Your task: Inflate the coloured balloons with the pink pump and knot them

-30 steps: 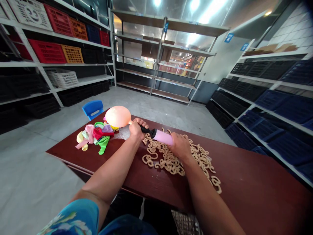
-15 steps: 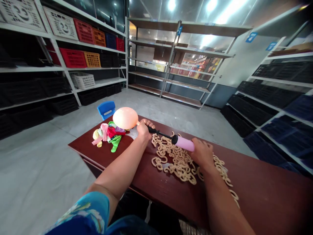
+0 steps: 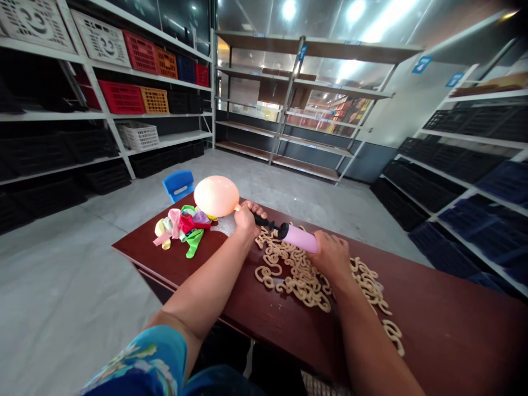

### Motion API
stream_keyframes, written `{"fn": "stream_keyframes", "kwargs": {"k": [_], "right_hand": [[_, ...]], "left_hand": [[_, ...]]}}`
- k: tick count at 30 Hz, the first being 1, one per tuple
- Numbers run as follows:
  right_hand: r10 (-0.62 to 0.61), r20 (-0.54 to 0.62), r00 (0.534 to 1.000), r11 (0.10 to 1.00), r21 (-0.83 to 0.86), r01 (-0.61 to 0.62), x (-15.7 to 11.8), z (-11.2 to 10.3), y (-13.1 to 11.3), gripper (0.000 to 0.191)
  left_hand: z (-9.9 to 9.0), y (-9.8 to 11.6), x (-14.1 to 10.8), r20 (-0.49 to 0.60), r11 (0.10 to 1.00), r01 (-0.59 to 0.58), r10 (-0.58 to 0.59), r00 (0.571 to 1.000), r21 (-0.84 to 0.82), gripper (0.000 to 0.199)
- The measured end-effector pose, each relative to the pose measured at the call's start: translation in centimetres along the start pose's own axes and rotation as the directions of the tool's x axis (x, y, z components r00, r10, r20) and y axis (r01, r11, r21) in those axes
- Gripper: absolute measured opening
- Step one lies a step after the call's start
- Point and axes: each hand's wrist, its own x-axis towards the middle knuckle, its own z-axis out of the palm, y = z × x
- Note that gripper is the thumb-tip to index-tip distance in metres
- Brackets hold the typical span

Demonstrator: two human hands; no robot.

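Observation:
A partly inflated peach balloon (image 3: 216,196) sits at the black nozzle end of a hand balloon pump with a pink barrel (image 3: 302,238). My left hand (image 3: 248,218) is closed around the balloon's neck and the pump's black end. Around the far part of the pink barrel my right hand (image 3: 332,252) is wrapped. Little of the black rod shows between the barrel and my left hand. Limp balloons in several colours, among them a green balloon (image 3: 193,242), lie heaped on the table left of my left hand. Beneath the pump spreads a pile of beige curled rings (image 3: 303,280).
The dark red-brown table (image 3: 445,324) runs across in front of me. Behind its left end stands a small blue chair (image 3: 178,186). Shelves with crates, including a red crate (image 3: 121,97), line the left wall; more racks stand behind and to the right.
My right hand has moved left toward my left hand, pushing the pink barrel along the black rod, so less rod shows. The balloon looks slightly bigger and my left hand sits slightly further right.

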Motion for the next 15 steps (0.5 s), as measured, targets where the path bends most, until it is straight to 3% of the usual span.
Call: {"fn": "stream_keyframes", "kwargs": {"k": [5, 8, 15], "right_hand": [[0.086, -0.021, 0.996, 0.996, -0.007, -0.087, -0.4, 0.7, 3.0, 0.027], [0.139, -0.003, 0.99, 0.99, -0.033, -0.139, -0.5, 1.0, 3.6, 0.028], [0.058, 0.03, 0.998, 0.996, -0.063, -0.056, -0.3, 0.0, 0.7, 0.021]], "left_hand": [[-0.5, 2.5, 1.2, -0.041, 0.998, -0.062, 0.061, 0.997, -0.023, 0.02], [-0.8, 3.0, 1.5, -0.042, 0.996, -0.083, 0.081, 0.996, -0.03, 0.02], [-0.7, 0.9, 0.4, 0.008, 0.999, -0.033, 0.033, 0.999, -0.008, 0.022]]}}
